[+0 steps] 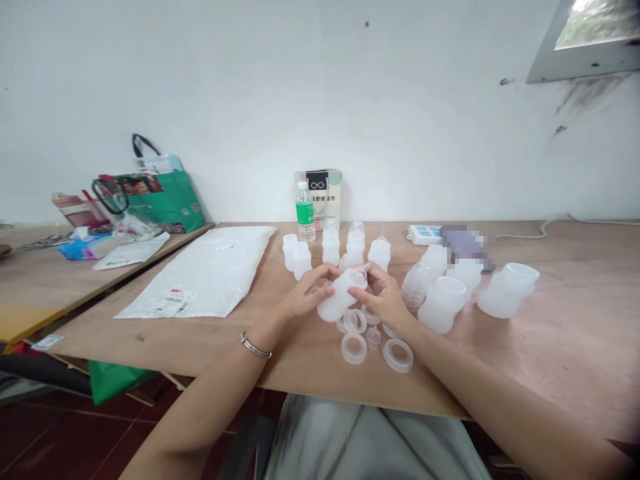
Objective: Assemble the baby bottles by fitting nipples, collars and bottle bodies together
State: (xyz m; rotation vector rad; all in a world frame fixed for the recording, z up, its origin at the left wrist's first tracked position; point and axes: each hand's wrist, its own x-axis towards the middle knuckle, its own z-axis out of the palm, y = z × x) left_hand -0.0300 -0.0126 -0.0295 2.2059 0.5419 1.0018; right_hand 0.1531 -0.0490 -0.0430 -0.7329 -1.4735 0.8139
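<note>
A translucent white baby bottle (334,303) is tilted between my two hands above the table. My left hand (311,291) is closed around its left side. With fingers and thumb, my right hand (384,293) grips its upper end, where a clear teat shows in part. Below them lie several translucent collar rings (399,368) and a loose teat (374,337). Behind my hands stand bottles topped with teats, one of them a bottle (355,245) near the wall. To the right are open bottles, including an upright bottle (443,308) and a wide-mouthed bottle (506,292).
A white plastic mailing bag (210,263) lies flat at left. Behind the bottles stand a green-labelled water bottle (305,213) and a paper bag (333,200). A white box (424,235) and a cable (543,230) lie at the back right. A green bag (173,200) occupies the adjoining left table.
</note>
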